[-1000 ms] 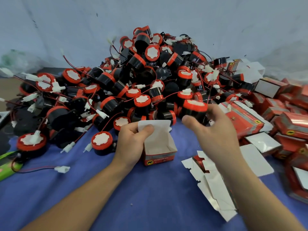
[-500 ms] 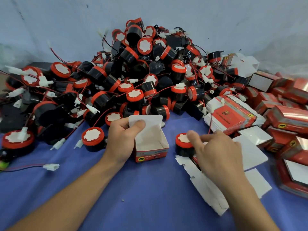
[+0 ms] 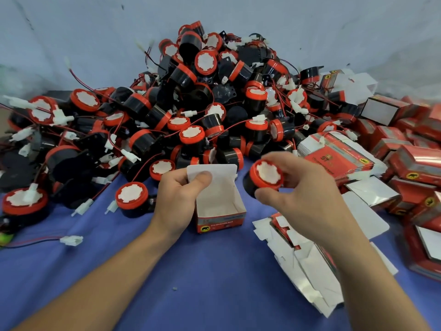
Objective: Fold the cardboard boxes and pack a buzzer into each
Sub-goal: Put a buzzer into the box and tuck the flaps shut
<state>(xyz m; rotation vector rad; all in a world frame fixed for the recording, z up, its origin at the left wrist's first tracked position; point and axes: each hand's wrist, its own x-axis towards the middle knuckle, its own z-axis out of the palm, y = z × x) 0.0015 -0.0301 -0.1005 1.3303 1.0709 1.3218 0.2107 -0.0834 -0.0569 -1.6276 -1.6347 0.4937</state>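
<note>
A heap of black-and-red buzzers [image 3: 191, 108] with tangled wires fills the blue counter [image 3: 191, 283] from the far left to the centre. In front of it the left hand [image 3: 179, 199] pinches the open cardboard box [image 3: 220, 206] by its raised flap. Just right, the right hand [image 3: 307, 199] grips one buzzer [image 3: 265, 179], lifted beside the box. Flat box blanks [image 3: 305, 266] lie beneath that wrist; packed red boxes [image 3: 415, 163] crowd the right edge.
</note>
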